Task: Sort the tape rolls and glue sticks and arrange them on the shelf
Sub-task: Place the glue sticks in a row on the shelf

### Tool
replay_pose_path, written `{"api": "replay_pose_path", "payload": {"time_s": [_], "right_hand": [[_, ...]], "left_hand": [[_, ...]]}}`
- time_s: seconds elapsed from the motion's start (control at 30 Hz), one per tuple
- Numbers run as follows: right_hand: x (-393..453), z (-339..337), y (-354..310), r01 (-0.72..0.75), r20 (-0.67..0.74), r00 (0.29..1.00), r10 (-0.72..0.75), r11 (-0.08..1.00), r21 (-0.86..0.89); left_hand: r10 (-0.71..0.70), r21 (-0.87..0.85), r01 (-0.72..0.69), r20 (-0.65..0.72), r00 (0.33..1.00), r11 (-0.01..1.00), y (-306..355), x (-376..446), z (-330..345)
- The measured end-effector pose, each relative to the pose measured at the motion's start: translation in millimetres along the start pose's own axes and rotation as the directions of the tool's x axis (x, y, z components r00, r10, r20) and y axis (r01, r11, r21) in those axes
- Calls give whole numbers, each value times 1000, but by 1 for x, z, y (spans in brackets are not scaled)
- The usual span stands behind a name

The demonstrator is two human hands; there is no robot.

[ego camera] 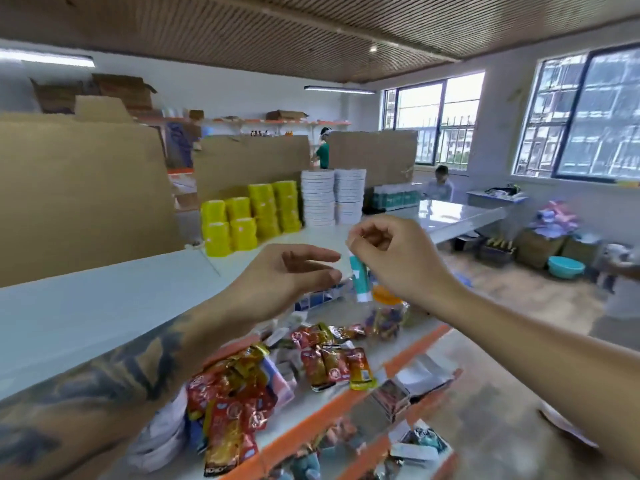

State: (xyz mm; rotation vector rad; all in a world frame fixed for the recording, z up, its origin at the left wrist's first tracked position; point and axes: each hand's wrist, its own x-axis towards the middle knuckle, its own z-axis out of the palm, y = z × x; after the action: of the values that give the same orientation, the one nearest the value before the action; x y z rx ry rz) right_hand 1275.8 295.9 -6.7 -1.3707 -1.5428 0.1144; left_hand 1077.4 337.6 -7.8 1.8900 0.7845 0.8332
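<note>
Two forearms reach in from the bottom corners, the left one tattooed. Left hand hangs above the shelf with fingers straight and loosely together, pointing right, thumb above them; it holds nothing, and its fingertips lie just beside the glue stick without a contact I can make out. Right hand is curled, its thumb and forefinger pinching the top end of that one teal stick, which hangs nearly upright in the air, white end down, above the shelf's far part. No tape rolls can be made out for certain.

Below the hands runs a white shelf with orange front edges; three such tiers show, stepping down to the right. On the top tier lie red and gold snack packets, too many and too blurred to count, with white bags at the near end. A clear jar with an orange lid stands just beneath the stick.

Left of the shelf a white countertop stretches away. On it stand yellow tubs in about five stacks, and beside them two tall stacks of white discs. Cardboard panels rise behind the counter.

Two people are far back, one standing in green, one seated near the windows, of which two show. A teal basin sits on the floor at right.
</note>
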Motion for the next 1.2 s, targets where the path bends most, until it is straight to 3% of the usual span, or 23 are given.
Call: {"api": "replay_pose_path", "payload": {"time_s": [0.13,0.27,0.4,0.5,0.7,1.07,1.2], "right_hand": [[1,-52,55,-58,-65,997,51,992,-108],[8,-86,98,-106,-99,991,91,981,-162],[22,-105,134,-141,-116,986,117,963,-230],[42,-111,162,-148,-140,984,112,948,-283],[112,-112,217,-131,-137,987,86,923,-362],[260,-68,296,-34,-94,996,-2,921,-388],[287,-56,322,8,-100,994,-47,933,-361]], "left_hand": [[100,289,-115,67,993,951,6,44,46],[209,666,-255,151,966,701,8,92,72],[214,835,-310,235,948,454,-4,151,90],[103,859,-291,274,956,421,-13,202,102],[18,879,-281,298,955,385,-40,290,108],[-58,853,-193,252,966,485,-81,385,93],[-123,874,-162,243,962,458,-94,390,101]]}}
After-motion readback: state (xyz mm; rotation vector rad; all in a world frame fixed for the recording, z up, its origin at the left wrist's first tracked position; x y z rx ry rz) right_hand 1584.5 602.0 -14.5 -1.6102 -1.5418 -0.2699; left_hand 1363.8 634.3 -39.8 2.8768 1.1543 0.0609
